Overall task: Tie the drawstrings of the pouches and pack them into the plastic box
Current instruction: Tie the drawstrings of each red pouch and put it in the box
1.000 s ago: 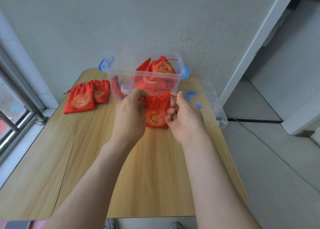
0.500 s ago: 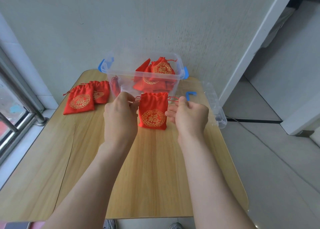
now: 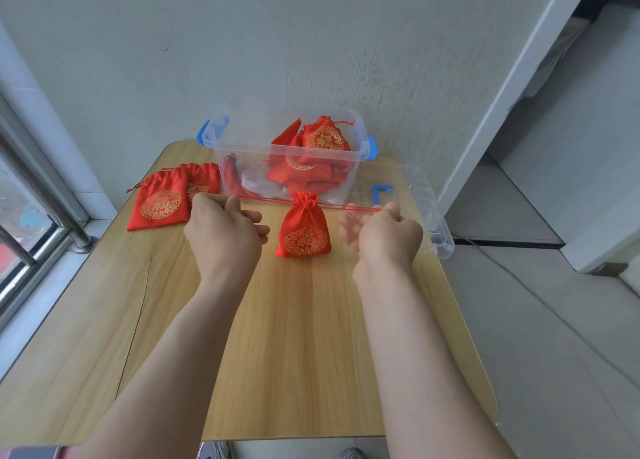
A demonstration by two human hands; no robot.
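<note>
**Head view: cords stretched tight, pouch mouth gathered shut**

Your left hand [image 3: 223, 230] and right hand [image 3: 384, 231] each pinch one end of the drawstrings [image 3: 346, 207], fingers curled on the cord. They pull opposite ways, which is why the neck of the pouch [image 3: 304, 226] is puckered closed. It stands upright between your hands over the table [image 3: 294, 337], just in front of the plastic box [image 3: 242, 153], which already holds several. The knot looks like the next step. Two untied pouches [image 3: 159, 205] wait left of the box.
</note>
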